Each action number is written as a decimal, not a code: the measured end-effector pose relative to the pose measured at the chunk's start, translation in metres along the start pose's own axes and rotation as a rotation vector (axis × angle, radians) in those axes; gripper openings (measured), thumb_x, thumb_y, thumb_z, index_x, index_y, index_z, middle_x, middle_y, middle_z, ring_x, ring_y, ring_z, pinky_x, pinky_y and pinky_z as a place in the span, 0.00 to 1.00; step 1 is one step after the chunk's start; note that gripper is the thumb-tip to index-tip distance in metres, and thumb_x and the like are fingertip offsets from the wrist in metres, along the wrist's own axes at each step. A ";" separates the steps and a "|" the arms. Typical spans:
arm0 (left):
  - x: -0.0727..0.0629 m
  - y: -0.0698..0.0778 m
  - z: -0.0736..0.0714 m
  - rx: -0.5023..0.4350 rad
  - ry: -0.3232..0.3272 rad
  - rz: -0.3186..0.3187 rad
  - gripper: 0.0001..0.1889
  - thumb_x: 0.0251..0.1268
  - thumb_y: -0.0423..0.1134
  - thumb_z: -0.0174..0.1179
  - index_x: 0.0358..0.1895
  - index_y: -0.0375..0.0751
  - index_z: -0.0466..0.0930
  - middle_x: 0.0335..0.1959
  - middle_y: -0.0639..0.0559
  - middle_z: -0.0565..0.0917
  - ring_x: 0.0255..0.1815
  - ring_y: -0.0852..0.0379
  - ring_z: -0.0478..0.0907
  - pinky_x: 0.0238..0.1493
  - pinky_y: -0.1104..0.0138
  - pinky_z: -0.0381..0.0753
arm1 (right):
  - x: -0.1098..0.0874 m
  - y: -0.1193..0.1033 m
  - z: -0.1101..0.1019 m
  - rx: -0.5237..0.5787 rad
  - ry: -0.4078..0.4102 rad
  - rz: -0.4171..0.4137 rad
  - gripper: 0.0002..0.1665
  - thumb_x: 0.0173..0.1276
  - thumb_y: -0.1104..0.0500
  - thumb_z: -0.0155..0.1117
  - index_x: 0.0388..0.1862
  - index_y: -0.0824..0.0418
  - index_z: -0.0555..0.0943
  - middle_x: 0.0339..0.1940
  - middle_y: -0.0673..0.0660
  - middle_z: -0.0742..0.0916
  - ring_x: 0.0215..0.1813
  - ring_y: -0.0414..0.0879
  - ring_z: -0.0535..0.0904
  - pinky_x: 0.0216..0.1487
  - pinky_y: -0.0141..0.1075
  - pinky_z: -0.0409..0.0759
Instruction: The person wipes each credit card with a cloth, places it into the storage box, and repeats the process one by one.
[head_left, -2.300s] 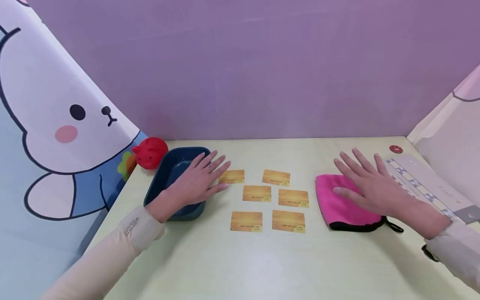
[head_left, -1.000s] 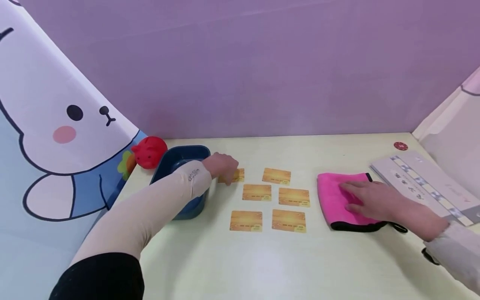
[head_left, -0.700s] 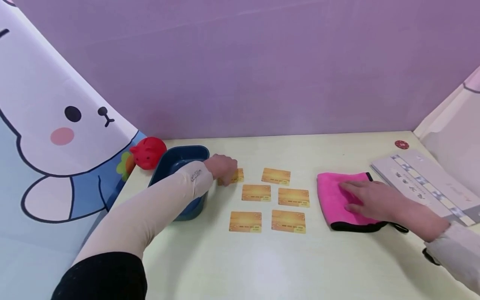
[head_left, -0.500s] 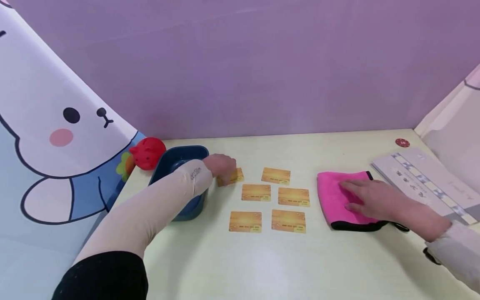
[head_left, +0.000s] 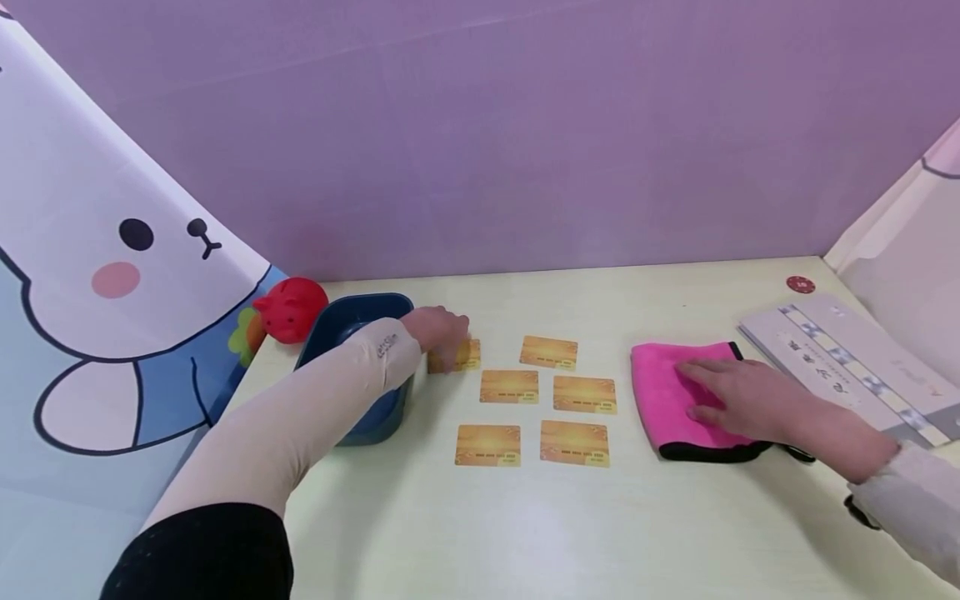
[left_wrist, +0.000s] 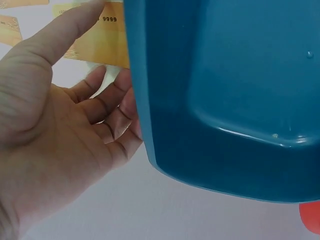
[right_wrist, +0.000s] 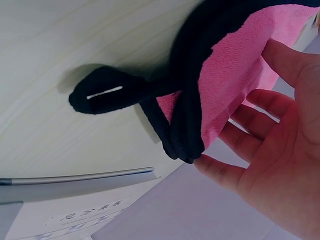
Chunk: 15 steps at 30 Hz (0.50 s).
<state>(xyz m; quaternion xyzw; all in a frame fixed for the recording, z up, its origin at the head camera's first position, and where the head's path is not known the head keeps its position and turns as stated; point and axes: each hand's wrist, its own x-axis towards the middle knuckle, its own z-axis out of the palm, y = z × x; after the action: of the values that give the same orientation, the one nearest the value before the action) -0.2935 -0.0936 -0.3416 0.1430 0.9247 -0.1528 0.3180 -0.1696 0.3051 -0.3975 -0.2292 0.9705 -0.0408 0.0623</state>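
Several gold bank cards lie face up in rows on the pale table. My left hand [head_left: 437,327] is over the far-left card [head_left: 470,353], beside a dark blue tray [head_left: 387,417]. In the left wrist view, the thumb overlaps that card [left_wrist: 97,42], and the other fingers are loosely bent beside the tray wall, with a gap between them and the thumb. No pinch on the card shows. On the right, my right hand [head_left: 750,400] rests with extended fingers on a folded pink towel [head_left: 660,396] with black edging and a loop [right_wrist: 107,92].
A red piggy bank [head_left: 291,310] stands at the back left, near the tray. Behind the right hand lies a grey-white box [head_left: 862,367] with printed characters. A red poker chip [head_left: 800,284] lies near the back right corner. A purple curtain [head_left: 480,142] closes off the back.
From hovering with spread fingers, my left hand has come down over the far-left card, which has turned slightly and shifted left. My right hand has lowered onto the pink towel and stayed there.
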 end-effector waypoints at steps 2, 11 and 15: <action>-0.001 0.000 0.000 -0.024 0.001 -0.012 0.35 0.58 0.43 0.72 0.67 0.43 0.66 0.53 0.47 0.79 0.52 0.49 0.73 0.57 0.58 0.79 | 0.000 0.000 0.000 -0.004 0.004 -0.004 0.41 0.63 0.46 0.72 0.71 0.62 0.73 0.67 0.68 0.79 0.66 0.68 0.75 0.62 0.61 0.75; 0.008 -0.006 0.002 0.125 -0.006 0.138 0.16 0.67 0.45 0.64 0.52 0.43 0.78 0.40 0.53 0.75 0.42 0.55 0.71 0.46 0.63 0.72 | 0.000 -0.011 0.003 -0.092 0.039 -0.092 0.37 0.65 0.53 0.70 0.69 0.68 0.73 0.70 0.69 0.75 0.71 0.67 0.69 0.65 0.60 0.73; 0.005 -0.008 -0.004 0.028 0.049 0.242 0.13 0.71 0.40 0.60 0.55 0.42 0.76 0.42 0.52 0.74 0.44 0.54 0.70 0.49 0.63 0.71 | -0.001 -0.015 0.008 -0.073 0.046 -0.126 0.35 0.67 0.57 0.68 0.70 0.68 0.72 0.71 0.69 0.74 0.72 0.66 0.69 0.65 0.58 0.75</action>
<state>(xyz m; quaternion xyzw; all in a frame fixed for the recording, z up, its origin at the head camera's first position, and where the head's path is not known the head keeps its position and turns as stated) -0.3022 -0.0984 -0.3405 0.2616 0.9059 -0.1229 0.3095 -0.1610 0.2915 -0.4042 -0.2910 0.9562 -0.0146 0.0287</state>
